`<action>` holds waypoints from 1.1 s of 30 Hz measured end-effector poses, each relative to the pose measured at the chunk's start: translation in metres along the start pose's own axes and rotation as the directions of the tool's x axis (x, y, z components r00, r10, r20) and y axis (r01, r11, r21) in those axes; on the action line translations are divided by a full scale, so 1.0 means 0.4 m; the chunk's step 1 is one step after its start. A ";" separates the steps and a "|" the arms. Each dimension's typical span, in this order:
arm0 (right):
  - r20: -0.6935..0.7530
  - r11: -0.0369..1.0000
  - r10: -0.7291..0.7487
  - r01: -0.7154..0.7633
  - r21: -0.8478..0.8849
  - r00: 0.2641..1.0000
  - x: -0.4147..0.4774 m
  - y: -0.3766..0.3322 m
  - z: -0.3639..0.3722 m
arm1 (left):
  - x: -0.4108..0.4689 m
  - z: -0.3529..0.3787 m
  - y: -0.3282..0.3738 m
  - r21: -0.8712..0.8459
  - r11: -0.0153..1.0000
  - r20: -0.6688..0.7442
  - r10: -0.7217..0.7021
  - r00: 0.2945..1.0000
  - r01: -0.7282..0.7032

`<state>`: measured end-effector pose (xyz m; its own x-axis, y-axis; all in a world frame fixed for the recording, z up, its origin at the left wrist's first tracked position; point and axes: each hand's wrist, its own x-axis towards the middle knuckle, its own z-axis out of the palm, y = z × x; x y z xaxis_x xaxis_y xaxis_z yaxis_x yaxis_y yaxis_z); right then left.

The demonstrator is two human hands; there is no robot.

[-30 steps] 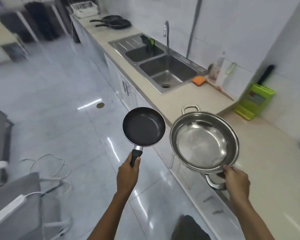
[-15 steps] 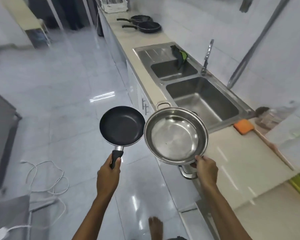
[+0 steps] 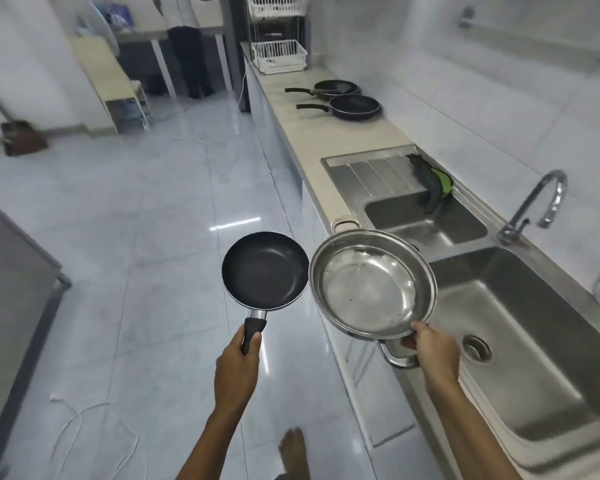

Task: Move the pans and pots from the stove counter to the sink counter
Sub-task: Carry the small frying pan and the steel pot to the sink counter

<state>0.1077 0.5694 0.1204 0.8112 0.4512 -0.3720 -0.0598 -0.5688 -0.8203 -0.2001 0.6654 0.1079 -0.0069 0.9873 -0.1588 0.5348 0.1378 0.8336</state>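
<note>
Counter bears 2 pans beyond sink.

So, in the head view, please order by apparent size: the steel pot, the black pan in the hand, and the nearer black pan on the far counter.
1. steel pot, in the right hand
2. held black pan, in the left hand
3. counter pan

The counter pan is far from the camera, so its true size against the held pan is unsure.

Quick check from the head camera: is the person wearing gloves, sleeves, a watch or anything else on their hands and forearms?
Nothing worn is visible. The left hand and right hand are bare, without gloves, rings, watch or wristband in view. Both forearms are uncovered down to the frame's bottom edge, so no sleeve shows.
</note>
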 end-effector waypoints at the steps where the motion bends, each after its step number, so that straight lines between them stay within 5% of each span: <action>1: -0.014 1.000 0.010 -0.010 0.012 1.000 0.040 -0.038 0.038 | 0.073 0.000 0.017 0.001 1.000 0.007 0.004 1.000 -0.004; 20: -0.196 0.988 0.136 -0.120 0.094 0.971 0.880 -0.670 0.601 | 1.370 0.257 0.369 0.045 0.987 0.287 0.135 0.949 -0.154; 29: -0.320 0.968 0.243 -0.209 0.137 0.916 1.263 -0.961 0.735 | 1.942 0.465 0.577 0.068 0.960 0.506 0.202 0.838 -0.273; 33: -0.396 0.958 0.277 -0.221 0.181 0.876 1.409 -1.040 0.791 | 2.195 0.568 0.638 0.070 0.927 0.634 0.244 0.734 -0.368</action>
<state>0.4058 1.2778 0.1144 0.9239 -0.0348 -0.3811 -0.3424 -0.5202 -0.7824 0.1223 1.5496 0.0610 0.6612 0.7077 -0.2489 0.5574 -0.2414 0.7944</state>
